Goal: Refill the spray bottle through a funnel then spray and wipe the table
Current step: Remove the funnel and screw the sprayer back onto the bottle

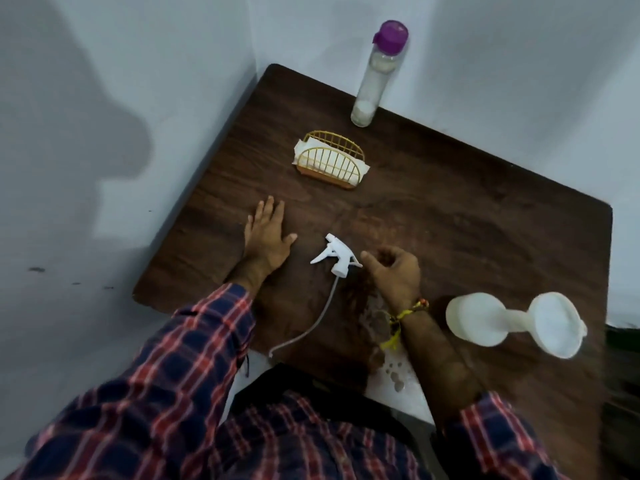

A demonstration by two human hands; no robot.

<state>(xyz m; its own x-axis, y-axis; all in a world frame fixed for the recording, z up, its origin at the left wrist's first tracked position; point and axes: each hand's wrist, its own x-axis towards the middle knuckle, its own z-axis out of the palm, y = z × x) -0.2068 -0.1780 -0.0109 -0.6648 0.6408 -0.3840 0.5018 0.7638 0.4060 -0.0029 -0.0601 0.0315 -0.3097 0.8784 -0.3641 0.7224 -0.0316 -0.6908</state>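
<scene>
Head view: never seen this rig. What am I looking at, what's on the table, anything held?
No machine here: a person wears a camera on the head, looking down at their own two hands. The left hand lies flat on the dark wooden table. The right hand is loosely curled beside the detached spray head, whose tube trails toward the near edge. Neither hand holds anything. Also on the table: a white spray bottle with a funnel in its neck, a napkin holder, and a purple-capped bottle.
</scene>
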